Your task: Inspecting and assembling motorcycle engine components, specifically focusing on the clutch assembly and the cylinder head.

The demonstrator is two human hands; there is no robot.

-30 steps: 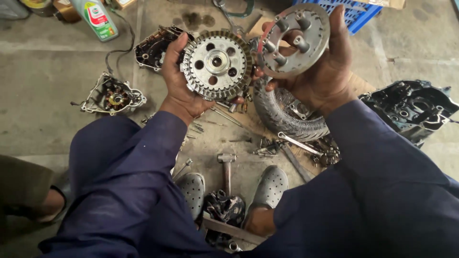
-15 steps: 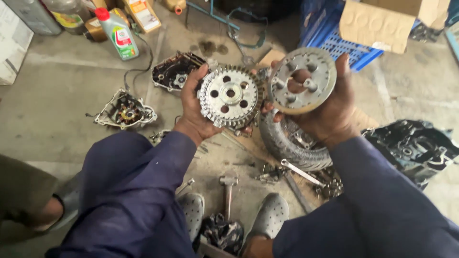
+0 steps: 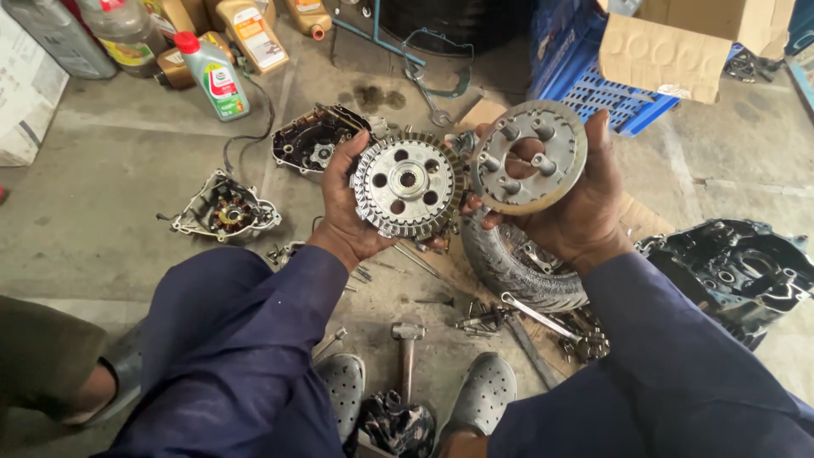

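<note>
Grey, oil-stained concrete floor point(image 3: 119, 161) spreads under us, and we read it from left to right. At ten o'clock stand several plastic oil bottles, among them a green bottle with a red cap point(image 3: 214, 75). Just below it, at nine o'clock, lies a silver engine side cover with copper windings inside point(image 3: 224, 212), and toward eleven o'clock a dark open engine cover point(image 3: 312, 140) rests flat on the floor.

Our left hand point(image 3: 349, 212) is wrapped around the edge of a round toothed steel clutch hub with a ring of holes point(image 3: 409, 184), fingers curled behind it and thumb across the rim, holding it face up at centre. Touching it at its one o'clock side, our right hand point(image 3: 570, 212) grips a grey round pressure plate with raised posts and a central opening point(image 3: 529, 156), tilted toward us, fingers closed behind it.

Beneath the hands, at five o'clock, a small black rubber tyre point(image 3: 517, 271) lies on the floor, with a silver spanner point(image 3: 534, 315) and loose bolts beside it. At six o'clock a steel hammer point(image 3: 408, 352) sits between our grey perforated clogs point(image 3: 483, 399). At one o'clock a blue plastic crate point(image 3: 593, 89) carries a cardboard box point(image 3: 687, 42). At three o'clock sits a black engine crankcase half point(image 3: 746, 271).
</note>
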